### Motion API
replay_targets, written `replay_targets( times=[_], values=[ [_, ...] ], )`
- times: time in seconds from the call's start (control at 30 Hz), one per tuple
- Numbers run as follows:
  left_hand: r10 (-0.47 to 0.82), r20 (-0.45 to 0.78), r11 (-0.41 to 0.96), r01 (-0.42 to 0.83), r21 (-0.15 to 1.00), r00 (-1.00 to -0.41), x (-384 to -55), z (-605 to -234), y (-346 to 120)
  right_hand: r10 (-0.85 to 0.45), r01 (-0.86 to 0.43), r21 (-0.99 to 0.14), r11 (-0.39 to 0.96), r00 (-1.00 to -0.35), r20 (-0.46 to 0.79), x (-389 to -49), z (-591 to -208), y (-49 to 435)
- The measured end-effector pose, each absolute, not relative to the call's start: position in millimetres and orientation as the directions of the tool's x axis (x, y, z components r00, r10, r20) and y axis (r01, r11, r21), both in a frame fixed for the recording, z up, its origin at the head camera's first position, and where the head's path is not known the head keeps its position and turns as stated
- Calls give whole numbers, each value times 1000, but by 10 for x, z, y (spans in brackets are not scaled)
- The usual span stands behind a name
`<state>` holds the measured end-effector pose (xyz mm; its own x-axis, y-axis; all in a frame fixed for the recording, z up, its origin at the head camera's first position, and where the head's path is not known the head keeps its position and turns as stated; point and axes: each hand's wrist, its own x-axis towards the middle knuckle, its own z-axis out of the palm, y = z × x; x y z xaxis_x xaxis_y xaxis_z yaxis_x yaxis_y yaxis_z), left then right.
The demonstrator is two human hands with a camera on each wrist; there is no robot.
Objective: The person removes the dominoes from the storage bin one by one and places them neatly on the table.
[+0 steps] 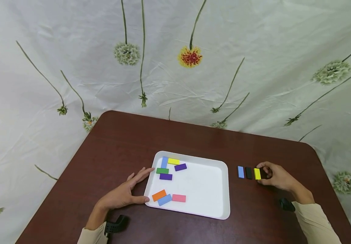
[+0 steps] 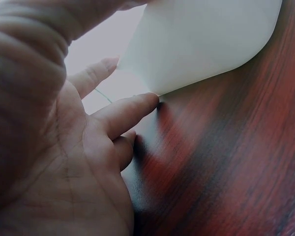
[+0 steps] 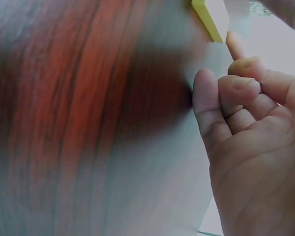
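At the right of the head view, my right hand (image 1: 280, 177) pinches a yellow block (image 1: 257, 174) between thumb and index finger at its two ends. A black block (image 1: 248, 173) and a light blue block (image 1: 240, 171) lie in a row to its left. The right wrist view shows the yellow block (image 3: 211, 18) at the index fingertip, the other fingers curled below it. My left hand (image 1: 123, 191) is spread at the left side of a white tray (image 1: 202, 213), fingertips and thumb on its rim. In the left wrist view, fingers (image 2: 130, 113) reach the wall of the tray (image 2: 201, 44).
Several coloured blocks lie inside the tray's left half, among them a green block (image 1: 162, 170), an orange block (image 1: 158, 195) and a pink block (image 1: 179, 198). The dark brown table (image 1: 175, 134) ends at a flowered white cloth (image 1: 169, 81) behind it.
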<state>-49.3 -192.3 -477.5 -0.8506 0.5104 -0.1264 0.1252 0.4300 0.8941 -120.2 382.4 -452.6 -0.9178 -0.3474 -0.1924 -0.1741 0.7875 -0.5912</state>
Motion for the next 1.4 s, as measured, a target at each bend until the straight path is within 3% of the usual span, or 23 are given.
replay_targets(
  times=[0.4, 0.7, 0.93, 1.27, 1.4],
  values=[
    [520, -121, 430, 137, 893, -846, -497, -4764, -1921, -474, -316, -684, 657, -879, -49, -1273, -4276, 3473],
    [518, -120, 433, 139, 890, -847, -496, -4765, -1921, -576, -357, -717, 599, -814, -77, -1440, -4105, 3001],
    [520, -117, 424, 136, 895, -846, -488, -4756, -1921, -729, -393, -791, 468, -679, -93, -1473, -4053, 2465],
    [524, -109, 418, 143, 897, -845, -492, -4761, -1922, -870, -316, -870, 378, -443, -217, -1538, -4191, 1773],
    [525, -107, 419, 147, 896, -844, -489, -4772, -1925, -884, -216, -900, 378, -372, -282, -1534, -4322, 1583]
  ],
)
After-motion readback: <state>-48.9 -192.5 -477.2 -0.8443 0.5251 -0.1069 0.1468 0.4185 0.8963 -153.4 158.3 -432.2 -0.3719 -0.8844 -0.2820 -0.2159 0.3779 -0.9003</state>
